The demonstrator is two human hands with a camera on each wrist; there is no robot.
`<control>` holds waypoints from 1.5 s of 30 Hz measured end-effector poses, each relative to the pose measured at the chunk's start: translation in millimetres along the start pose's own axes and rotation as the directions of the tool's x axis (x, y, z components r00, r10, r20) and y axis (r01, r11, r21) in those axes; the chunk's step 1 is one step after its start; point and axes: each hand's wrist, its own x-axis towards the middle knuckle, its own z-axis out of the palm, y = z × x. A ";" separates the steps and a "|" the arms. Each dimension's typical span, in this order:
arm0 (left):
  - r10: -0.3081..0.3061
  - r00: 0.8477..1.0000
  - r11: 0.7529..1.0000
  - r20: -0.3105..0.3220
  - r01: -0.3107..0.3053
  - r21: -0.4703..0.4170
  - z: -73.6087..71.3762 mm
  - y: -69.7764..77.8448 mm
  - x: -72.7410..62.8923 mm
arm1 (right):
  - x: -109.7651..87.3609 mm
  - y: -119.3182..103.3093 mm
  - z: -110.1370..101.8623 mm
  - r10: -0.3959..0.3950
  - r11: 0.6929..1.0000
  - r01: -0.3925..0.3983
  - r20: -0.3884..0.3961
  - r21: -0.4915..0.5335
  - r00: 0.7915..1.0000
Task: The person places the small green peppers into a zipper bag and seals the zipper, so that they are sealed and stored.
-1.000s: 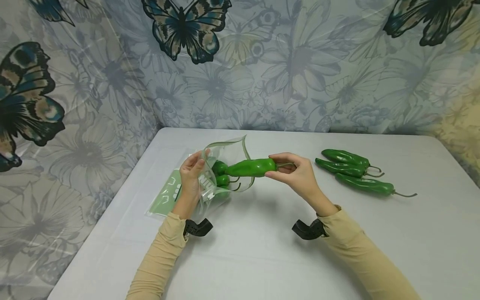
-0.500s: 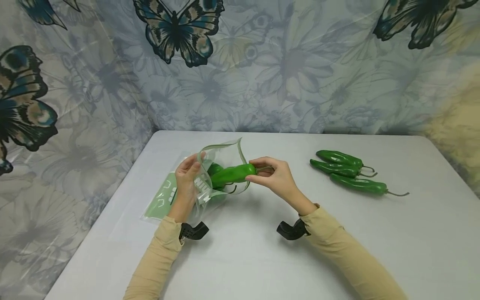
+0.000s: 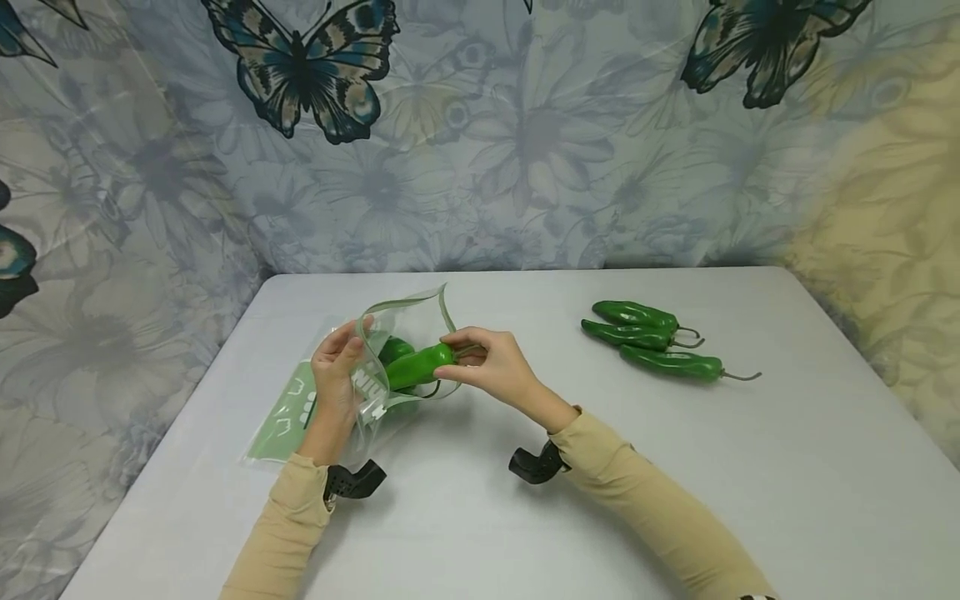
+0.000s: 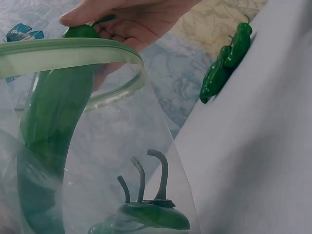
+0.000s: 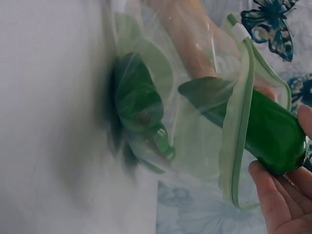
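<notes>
My right hand (image 3: 491,367) pinches a green pepper (image 3: 420,365) by its stem end, fingers on one side and thumb on the other. The pepper's tip points left, down inside a clear zip bag (image 3: 279,429) printed with green. My left hand (image 3: 336,375) grips the bag near its mouth and keeps it spread. In the right wrist view, the pepper (image 5: 278,134) crosses the bag's green zip edge (image 5: 239,131), its tip showing through the film. Several stems rise from other peppers (image 4: 156,214) low in the bag in the left wrist view.
Three more green peppers (image 3: 671,363) lie side by side on the white table (image 3: 465,517), to the right and towards the back. Behind the table hangs a butterfly-patterned cloth (image 3: 540,167). A black wrist camera (image 3: 536,465) juts from the right sleeve.
The right hand has moved left and slightly down, carrying the pepper through the bag's mouth, so more of it is inside. The left hand keeps its grip. The head view has shifted right.
</notes>
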 end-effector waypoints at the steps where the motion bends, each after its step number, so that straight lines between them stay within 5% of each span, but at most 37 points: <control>1: -0.001 1.000 1.000 0.001 0.001 -0.003 -0.5 0.8 -0.3 | 1.1 -0.6 1.7 -0.002 1.000 0.002 0.007 -0.004 1.000; 11: -0.015 1.000 1.000 0.024 0.015 -0.025 -4.0 7.9 -2.2 | 8.6 -0.6 15.7 0.039 0.999 -0.038 0.067 -0.020 0.997; 20: -0.004 0.999 0.999 0.043 0.006 -0.049 -1.7 6.5 -0.2 | 16.3 33.1 17.9 0.037 0.998 -0.034 0.071 -0.049 0.997; 31: 0.002 0.999 0.997 0.037 0.000 -0.073 -1.3 3.7 1.6 | 18.7 31.7 21.3 0.035 0.999 -0.032 0.095 -0.034 0.995; 38: -0.020 1.000 0.994 0.016 0.021 -0.107 0.4 4.6 0.4 | 18.6 20.0 21.3 0.009 0.992 0.008 0.132 -0.128 0.991; 45: -0.014 1.000 0.994 -0.002 0.013 -0.107 2.8 3.6 -0.1 | 19.2 30.7 21.9 -0.009 0.985 0.035 0.155 -0.170 0.988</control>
